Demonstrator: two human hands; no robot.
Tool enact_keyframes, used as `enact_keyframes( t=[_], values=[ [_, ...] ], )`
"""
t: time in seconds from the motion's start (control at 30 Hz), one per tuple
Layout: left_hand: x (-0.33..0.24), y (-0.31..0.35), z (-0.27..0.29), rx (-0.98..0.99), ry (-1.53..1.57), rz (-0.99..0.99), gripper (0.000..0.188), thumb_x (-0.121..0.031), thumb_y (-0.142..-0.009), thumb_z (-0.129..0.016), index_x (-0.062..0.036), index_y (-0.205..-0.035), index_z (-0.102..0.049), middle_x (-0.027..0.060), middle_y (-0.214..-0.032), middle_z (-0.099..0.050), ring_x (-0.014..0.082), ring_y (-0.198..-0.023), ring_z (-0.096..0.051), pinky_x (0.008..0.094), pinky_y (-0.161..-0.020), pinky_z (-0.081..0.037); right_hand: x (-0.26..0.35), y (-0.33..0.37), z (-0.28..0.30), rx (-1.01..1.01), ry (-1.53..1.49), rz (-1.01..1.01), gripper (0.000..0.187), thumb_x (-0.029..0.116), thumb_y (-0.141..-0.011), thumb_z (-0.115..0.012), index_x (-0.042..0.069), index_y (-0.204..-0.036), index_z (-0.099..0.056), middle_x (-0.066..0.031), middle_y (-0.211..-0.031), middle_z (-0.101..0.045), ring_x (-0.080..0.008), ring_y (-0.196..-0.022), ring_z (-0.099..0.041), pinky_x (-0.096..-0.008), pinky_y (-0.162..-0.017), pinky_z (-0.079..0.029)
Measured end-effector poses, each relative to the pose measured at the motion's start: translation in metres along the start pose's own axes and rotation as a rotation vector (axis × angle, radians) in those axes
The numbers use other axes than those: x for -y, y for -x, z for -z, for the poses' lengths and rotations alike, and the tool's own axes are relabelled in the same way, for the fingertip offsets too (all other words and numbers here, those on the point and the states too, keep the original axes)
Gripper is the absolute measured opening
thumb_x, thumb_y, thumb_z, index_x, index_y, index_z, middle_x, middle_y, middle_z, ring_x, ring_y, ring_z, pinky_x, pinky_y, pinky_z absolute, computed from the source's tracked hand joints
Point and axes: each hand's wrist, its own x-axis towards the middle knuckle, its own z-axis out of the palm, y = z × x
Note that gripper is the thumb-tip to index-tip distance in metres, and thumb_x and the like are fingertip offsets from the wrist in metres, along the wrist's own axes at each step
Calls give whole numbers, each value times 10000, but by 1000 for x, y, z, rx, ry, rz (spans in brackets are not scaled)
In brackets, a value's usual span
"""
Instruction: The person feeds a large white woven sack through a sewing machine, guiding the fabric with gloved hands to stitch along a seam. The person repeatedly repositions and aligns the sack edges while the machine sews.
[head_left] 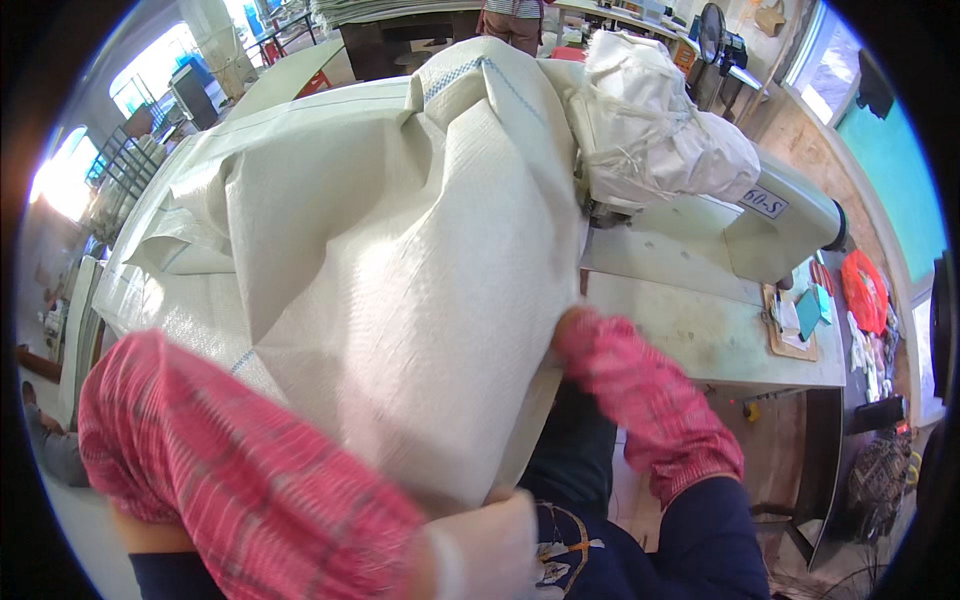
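A large white woven plastic sack with blue dashed stripes spreads in folds over the table and hangs down toward me. My left hand, in a white glove and smeared by motion, is at the sack's lower corner near my body; its grip is unclear. My right hand is at the sack's right edge, its fingers hidden by the fabric. Both forearms wear pink checked sleeve covers. Just right of the sack stands an industrial sewing machine, its head wrapped in white cloth tied with strips.
Right of the sack lies the pale machine table, with a clipboard and a teal object at its far end. A red plastic bag hangs beyond. A fan and another person are at the back.
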Motion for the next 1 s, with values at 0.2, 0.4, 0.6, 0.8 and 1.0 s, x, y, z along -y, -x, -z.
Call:
enact_keyframes(
  t=[0.2, 0.4, 0.6, 0.8, 1.0],
  values=[
    [72, -115, 17, 385, 63, 320, 448, -127, -725, -603, 60, -1131, -643, 233, -1267, -573, 276, -1224, -533, 409, -1056, -385, 84, 146, -60, -14, -751, 593, 211, 199, -772, -622, 71, -890, -741, -168, -865, -712, -314, -778, -695, -420, -628, -524],
    [163, -35, -146, -143, -470, 105, 667, -153, -812, -546, -3, -1437, -366, 186, -1379, -490, 288, -1281, -472, 437, -1076, -350, 55, 185, -75, 170, -1032, 379, 247, 189, -790, -545, -16, -725, -665, -233, -730, -633, -413, -696, -640, -467, -652, -500],
    [158, -41, -171, -278, -39, 371, 590, -325, -922, -513, -32, -1420, -398, 192, -1193, -582, 347, -1085, -571, 451, -964, -403, 36, 208, -49, -153, -1972, -334, 286, 211, -962, -560, -43, -1054, -650, -30, -754, -638, -104, -660, -592, -253, -600, -497],
    [147, -58, -154, -64, -106, 426, 595, -472, -952, -476, -43, -1364, -475, 164, -1150, -614, 336, -1022, -606, 447, -946, -403, 35, 162, -76, -235, -1830, -546, 322, 233, -965, -581, -55, -1081, -665, -42, -917, -673, -79, -795, -563, -245, -729, -477],
    [160, -36, -162, 4, -77, 392, 604, -480, -963, -455, -80, -1416, -439, 140, -1041, -658, 324, -986, -621, 429, -947, -391, 55, 163, -85, -385, -1723, -421, 320, 229, -983, -529, -59, -979, -672, -11, -808, -635, -87, -722, -516, -251, -663, -446]
  ],
)
